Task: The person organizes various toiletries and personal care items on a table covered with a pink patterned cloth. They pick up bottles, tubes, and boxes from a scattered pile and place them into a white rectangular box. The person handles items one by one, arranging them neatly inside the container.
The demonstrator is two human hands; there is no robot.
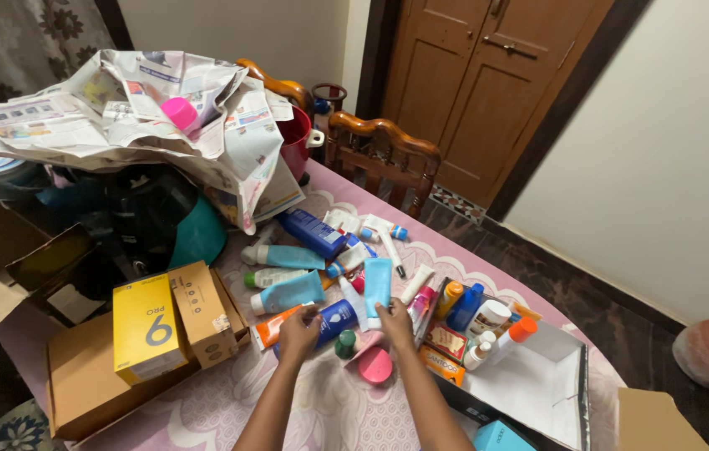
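Dark blue tube (337, 320) sits mid-table, my left hand (298, 332) closed around its lower end. My right hand (394, 324) pinches the bottom of a light blue tube (377, 284) just beside it. Pink round lid (375, 365) and green cap (346, 343) lie near my wrists, close to the table's (329, 409) near edge. My fingertips are hidden among the tubes. White box (538, 384) at the right edge, partly cut off.

Two wooden chairs (384, 150), one yellow box (147, 328), two hands (298, 331)
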